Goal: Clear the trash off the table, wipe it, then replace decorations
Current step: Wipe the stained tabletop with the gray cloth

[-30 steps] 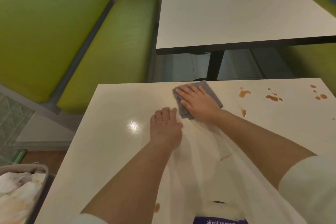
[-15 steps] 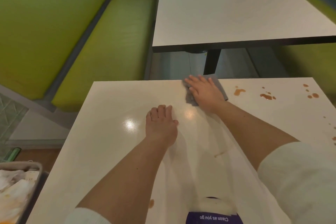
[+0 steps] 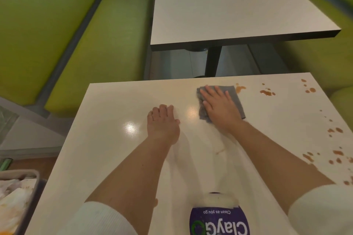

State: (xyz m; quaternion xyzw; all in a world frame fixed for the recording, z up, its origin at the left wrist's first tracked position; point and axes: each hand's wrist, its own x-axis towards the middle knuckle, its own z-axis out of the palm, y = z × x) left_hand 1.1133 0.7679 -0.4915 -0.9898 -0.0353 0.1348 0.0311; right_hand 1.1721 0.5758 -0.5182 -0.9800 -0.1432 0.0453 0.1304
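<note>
My right hand [image 3: 219, 106] lies flat on a grey cloth [image 3: 234, 94], pressing it onto the white table [image 3: 107, 139] near the far edge. Brown sauce spots [image 3: 267, 92] lie just right of the cloth, and more brown drips [image 3: 336, 153] run down the table's right side. My left hand [image 3: 163, 122] rests palm down on the table's middle, fingers together, holding nothing. A purple and white "ClayGo" sign [image 3: 219, 219] sits at the near edge between my forearms.
A grey bin [image 3: 28, 183] with crumpled stained paper stands at the lower left beside the table. A second white table [image 3: 229, 5] stands beyond a gap. Green bench seats [image 3: 95, 44] line the left, and more green seating shows on the right.
My right hand has slid the cloth to the right along the far edge, closer to the sauce spots. My left hand has stayed planted on the table.
</note>
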